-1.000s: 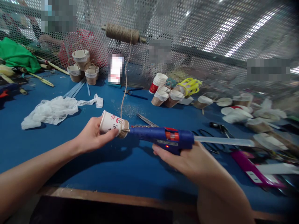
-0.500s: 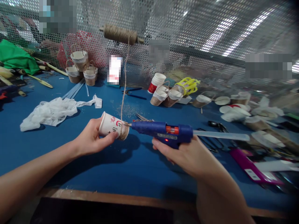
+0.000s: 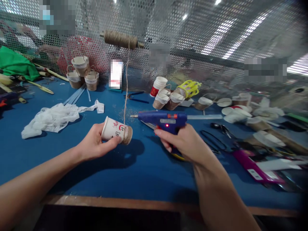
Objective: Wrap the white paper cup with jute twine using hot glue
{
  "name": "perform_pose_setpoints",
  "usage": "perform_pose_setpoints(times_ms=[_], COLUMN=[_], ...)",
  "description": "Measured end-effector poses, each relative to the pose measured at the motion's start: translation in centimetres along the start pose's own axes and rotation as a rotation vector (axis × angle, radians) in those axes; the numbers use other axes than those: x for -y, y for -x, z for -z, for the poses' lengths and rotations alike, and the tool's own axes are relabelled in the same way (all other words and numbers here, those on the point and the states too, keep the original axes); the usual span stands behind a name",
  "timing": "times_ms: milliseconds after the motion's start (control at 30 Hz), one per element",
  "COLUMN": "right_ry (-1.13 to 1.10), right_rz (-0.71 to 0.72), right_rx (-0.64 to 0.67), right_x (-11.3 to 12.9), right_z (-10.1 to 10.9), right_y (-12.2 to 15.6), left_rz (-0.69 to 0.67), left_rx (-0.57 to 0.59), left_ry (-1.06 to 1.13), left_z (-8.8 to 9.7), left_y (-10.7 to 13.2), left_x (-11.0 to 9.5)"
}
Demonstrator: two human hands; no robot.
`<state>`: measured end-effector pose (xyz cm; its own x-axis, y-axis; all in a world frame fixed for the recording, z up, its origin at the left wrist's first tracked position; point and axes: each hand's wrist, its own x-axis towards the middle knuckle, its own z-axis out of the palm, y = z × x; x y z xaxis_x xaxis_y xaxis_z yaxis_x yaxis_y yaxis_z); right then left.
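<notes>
My left hand point(image 3: 97, 142) is closed round a white printed paper cup point(image 3: 112, 128), which lies tilted on its side with its mouth to the left. Brown twine point(image 3: 128, 134) is wound round the cup's base end. From there a taut strand point(image 3: 126, 93) runs up to a twine spool point(image 3: 120, 39) on a rod at the mesh. My right hand point(image 3: 176, 138) grips a blue hot glue gun point(image 3: 156, 118), its red light lit and a clear glue stick point(image 3: 204, 117) in its back. The gun's nozzle points left, apart from the cup and a little above it.
White lace fabric point(image 3: 51, 118) and several glue sticks lie at left. Twine-covered baskets point(image 3: 80, 65) stand behind them. Pliers point(image 3: 137, 98), stacked paper cups point(image 3: 158, 85) and more baskets sit at the back. A purple power strip point(image 3: 247, 165), cords and scissors crowd the right.
The glue gun has come away from the twine on the cup, moving up and back from it. My left hand keeps the cup in nearly the same place.
</notes>
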<state>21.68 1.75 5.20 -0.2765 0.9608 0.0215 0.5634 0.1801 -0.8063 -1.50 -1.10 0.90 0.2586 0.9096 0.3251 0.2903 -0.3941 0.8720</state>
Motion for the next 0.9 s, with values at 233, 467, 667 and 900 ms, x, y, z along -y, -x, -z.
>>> perform_pose_setpoints(times_ms=[233,467,667,900], right_ry=[0.187,0.386,0.396,-0.063], right_rz=[-0.181,-0.245,-0.08,0.251], right_rx=[-0.313,-0.346,-0.337,0.205], right_x=[-4.8,-7.1,-4.7,1.0], right_z=[1.4,2.2,1.2,-4.4], right_y=[-5.0,-7.3,-6.2,-4.2], left_rz=[0.127,0.158,0.158,0.184], left_rx=[-0.028,0.003,0.018,0.053], left_ry=[0.121,0.152,0.163,0.166], left_z=[-0.2,-0.5,-0.5,-0.7], left_y=[-0.1,0.0,0.0,0.1], left_x=[-0.2,-0.3,-0.3,-0.2])
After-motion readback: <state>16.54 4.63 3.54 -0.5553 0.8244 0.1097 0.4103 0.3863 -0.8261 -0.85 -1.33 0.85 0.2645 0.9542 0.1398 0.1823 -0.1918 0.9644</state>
